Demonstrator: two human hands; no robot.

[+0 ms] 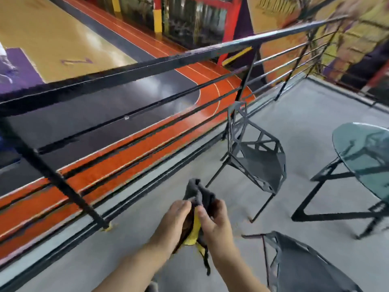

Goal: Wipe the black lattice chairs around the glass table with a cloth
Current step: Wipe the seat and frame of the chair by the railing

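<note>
Far to the left of the fingers and above them, a black metal railing (147, 64) is running across the view, and beyond it a sports court (63, 34) with orange lanes is lying well below. The left hand (172, 220) is reaching forward over the grey floor (130, 245), and its fingers (183, 205) are closing on the left edge of the cloth (200, 194), pinching the fabric. The cloth, dark grey on one face and yellow on the other, is sitting bunched between the two hands, with a grey fold rising just above the fingertips and a dark strip hanging down below the wrists. The right hand (214, 224) is gripping the cloth from the other side, its thumb pressing across the yellow face and its fingers (221, 205) curling round the back of the fabric. The picture is blurring somewhat, so the exact lie of each finger is hard to tell. Up and to the right of the fingers, well apart from them, the farther chair (259, 163), black with a lattice shell, is standing beside the railing. Below and right of the right hand, the nearer chair (305, 266) is showing its lattice back, near the forearm but not touching it. Farthest right of the fingers, the round glass tabletop (362, 154) is resting on black angled legs.
</note>
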